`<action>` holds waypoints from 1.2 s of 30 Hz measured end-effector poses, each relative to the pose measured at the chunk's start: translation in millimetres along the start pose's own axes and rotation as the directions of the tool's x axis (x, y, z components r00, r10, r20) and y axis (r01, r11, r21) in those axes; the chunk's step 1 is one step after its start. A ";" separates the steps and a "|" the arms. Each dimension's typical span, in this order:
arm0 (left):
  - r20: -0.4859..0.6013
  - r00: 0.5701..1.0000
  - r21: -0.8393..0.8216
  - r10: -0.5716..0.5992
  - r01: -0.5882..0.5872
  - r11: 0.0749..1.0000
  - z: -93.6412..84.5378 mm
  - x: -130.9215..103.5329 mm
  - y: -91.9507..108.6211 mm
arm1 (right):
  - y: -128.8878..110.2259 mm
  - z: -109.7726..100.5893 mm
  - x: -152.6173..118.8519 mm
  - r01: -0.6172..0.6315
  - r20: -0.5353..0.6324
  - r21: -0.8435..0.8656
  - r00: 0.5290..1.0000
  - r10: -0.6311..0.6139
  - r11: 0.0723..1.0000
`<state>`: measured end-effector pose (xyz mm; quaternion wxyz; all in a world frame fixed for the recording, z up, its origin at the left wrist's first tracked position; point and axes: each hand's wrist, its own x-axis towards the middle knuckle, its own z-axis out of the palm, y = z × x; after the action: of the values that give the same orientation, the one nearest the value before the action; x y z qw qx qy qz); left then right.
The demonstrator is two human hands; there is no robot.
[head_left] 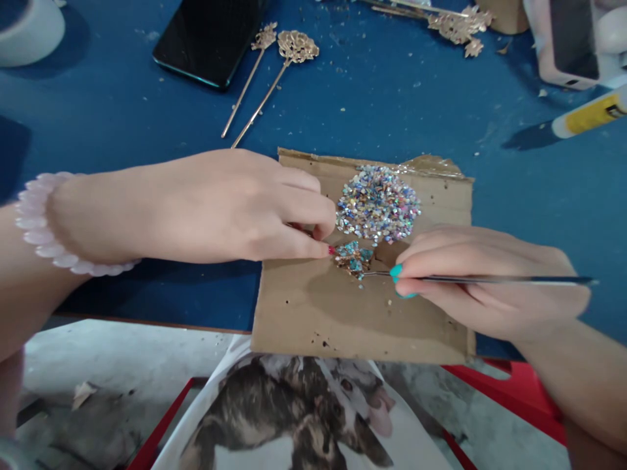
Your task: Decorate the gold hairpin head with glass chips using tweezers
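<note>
A: What lies around us on the blue table [392, 104]?

B: Beyond our left hand [235, 205] we have a dark phone [206, 39], with two gold-coloured stemmed pieces [298, 47] just beside it. A white roll [32, 32] sits in the far left corner. Towards the far right we see more gold-coloured pieces [460, 26], a white device with a dark panel [571, 46] and a yellow-and-white tube [590, 117].

A: And close in — does anything crowd us?

B: The pile of shiny chips [379, 203] does; it spreads over the cardboard [298, 313] just beyond the small blue-green ornament [353, 258]. The ornament lies over the cardboard too, between our two hands, and our left fingers hide part of its near surroundings.

A: How do we hold our hands?

B: Our left arm reaches in from the left, a pale bead bracelet [46, 228] at the wrist, palm down. The fingers curl and close at the ornament's left edge, the red-nailed thumb tip against it. Our right hand [480, 281] comes from the right, thumb and fingers pinching a thin dark tool [509, 281] — it lies nearly level across the hand, and its fine tip meets the ornament's lower right edge
</note>
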<state>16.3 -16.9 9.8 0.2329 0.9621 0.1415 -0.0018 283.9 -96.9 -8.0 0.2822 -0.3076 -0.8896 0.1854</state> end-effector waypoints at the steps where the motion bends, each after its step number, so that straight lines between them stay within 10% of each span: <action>1: -0.004 1.000 0.001 0.002 -0.002 1.000 0.0 0.3 -0.1 | -0.3 -0.4 0.0 -0.005 -0.008 -0.018 1.000 0.005 1.000; 21: 0.020 0.997 -0.068 -0.071 0.072 0.995 0.2 0.5 1.4 | -0.1 1.0 0.4 0.022 0.007 -0.024 1.000 -0.022 0.999; 29: -0.017 0.996 0.087 0.093 -0.091 0.992 3.2 -2.6 -2.5 | 9.4 -7.1 -4.4 -0.001 -0.121 -0.046 0.993 -0.004 0.999; 36: -0.023 1.000 -0.019 -0.014 0.014 1.000 2.3 -1.1 -1.6 | 19.0 -2.4 -6.9 -0.151 -0.212 -0.150 0.970 0.118 0.977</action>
<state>15.0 -16.9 7.0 0.2404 0.9588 0.1511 0.0090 298.3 -87.0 -18.4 0.3313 -0.4068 -0.8457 0.0977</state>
